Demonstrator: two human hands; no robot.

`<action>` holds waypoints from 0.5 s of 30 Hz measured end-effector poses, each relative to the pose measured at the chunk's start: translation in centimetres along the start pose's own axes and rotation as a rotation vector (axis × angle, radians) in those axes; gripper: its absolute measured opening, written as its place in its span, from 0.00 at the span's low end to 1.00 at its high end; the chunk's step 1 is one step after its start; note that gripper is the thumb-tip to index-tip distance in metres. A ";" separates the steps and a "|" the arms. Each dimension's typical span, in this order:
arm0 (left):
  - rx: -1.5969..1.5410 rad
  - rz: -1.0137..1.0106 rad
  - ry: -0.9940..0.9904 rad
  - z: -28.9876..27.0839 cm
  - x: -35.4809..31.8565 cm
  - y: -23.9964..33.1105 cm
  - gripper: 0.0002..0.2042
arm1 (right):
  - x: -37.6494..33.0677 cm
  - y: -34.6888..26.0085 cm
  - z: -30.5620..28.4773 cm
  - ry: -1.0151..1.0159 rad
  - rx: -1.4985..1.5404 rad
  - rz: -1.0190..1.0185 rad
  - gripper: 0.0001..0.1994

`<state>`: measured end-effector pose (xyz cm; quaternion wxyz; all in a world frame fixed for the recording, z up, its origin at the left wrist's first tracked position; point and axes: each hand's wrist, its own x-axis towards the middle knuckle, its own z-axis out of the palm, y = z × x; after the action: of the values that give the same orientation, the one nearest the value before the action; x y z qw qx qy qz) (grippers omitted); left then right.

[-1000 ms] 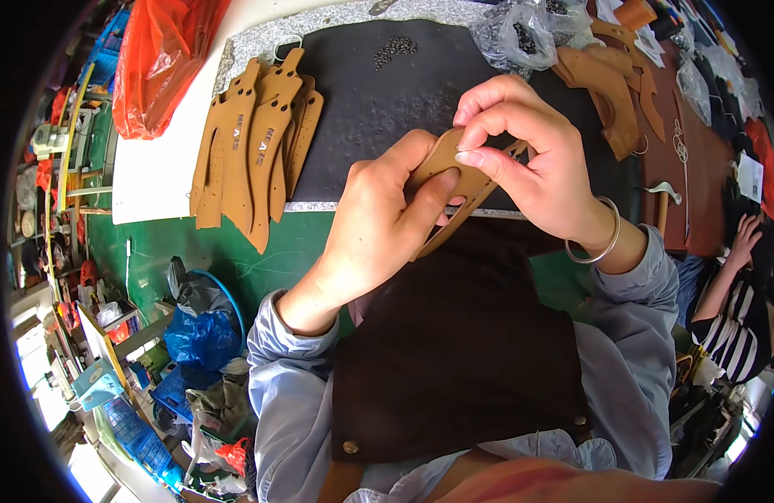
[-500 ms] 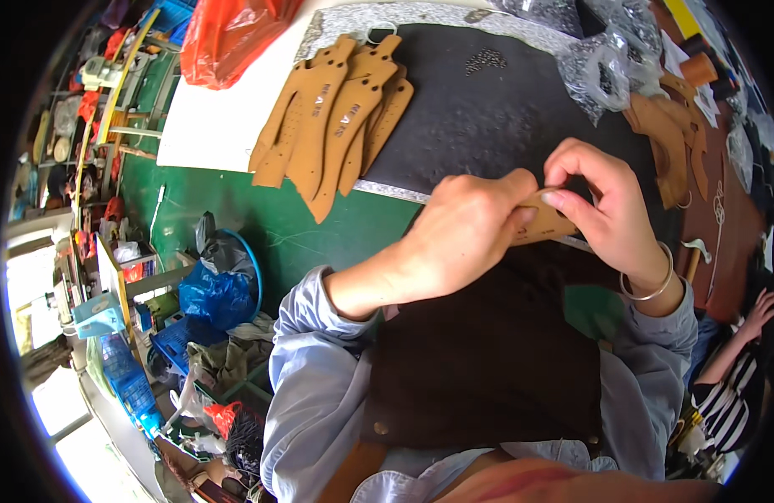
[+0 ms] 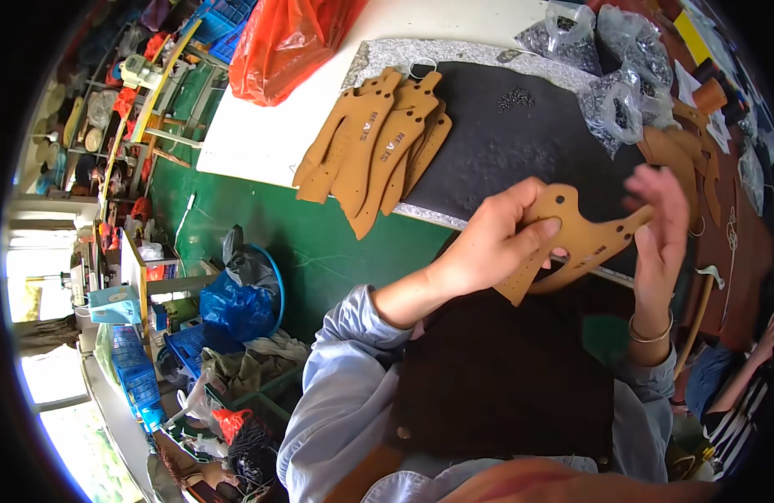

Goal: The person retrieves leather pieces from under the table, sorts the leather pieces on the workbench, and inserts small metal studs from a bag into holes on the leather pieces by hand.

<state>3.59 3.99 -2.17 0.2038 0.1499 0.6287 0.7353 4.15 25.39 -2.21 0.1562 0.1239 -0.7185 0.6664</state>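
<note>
My left hand (image 3: 500, 239) pinches a tan leather piece (image 3: 588, 239) between thumb and fingers, above my lap at the table's front edge. The piece has curved arms, small punched holes and dark round dots near its ends. Beside its right end is my right hand (image 3: 662, 222), fingers stretched upward and smeared by motion, the thumb apart from them. Whether that hand touches the leather is unclear. A fanned pile of similar tan leather pieces (image 3: 374, 147) lies further left, overhanging the table edge. Behind my hands, a small heap of dark studs (image 3: 517, 99) rests on the black mat (image 3: 487, 159).
Clear bags of dark small parts (image 3: 613, 105) stand at the far right, near brown leather pieces (image 3: 697, 155) and a thread spool (image 3: 709, 96). A hammer (image 3: 698, 306) is at right. A red bag (image 3: 286, 50) lies far left; a blue-rimmed bin (image 3: 279, 293) stands below. Another person's hand (image 3: 771, 335) shows right.
My hands have separated: the right one has moved rightward and up off its pinch, while the left keeps hold of the leather piece, which now shows its face. The view has shifted slightly.
</note>
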 end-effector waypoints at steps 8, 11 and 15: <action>-0.175 0.101 0.047 1.8 2.7 -0.2 0.18 | -2.3 2.1 0.5 0.030 0.502 0.337 0.12; -0.197 0.233 -0.089 4.7 2.8 -0.3 0.26 | -2.9 2.0 -0.8 0.187 0.628 0.306 0.14; -0.108 0.227 -0.175 6.1 1.8 -2.8 0.35 | -3.6 2.3 -4.2 0.299 0.920 0.145 0.11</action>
<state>5.25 10.50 -4.00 0.1809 0.2725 0.5472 0.7704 6.83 29.66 -5.42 0.1398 0.0325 -0.3262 0.9344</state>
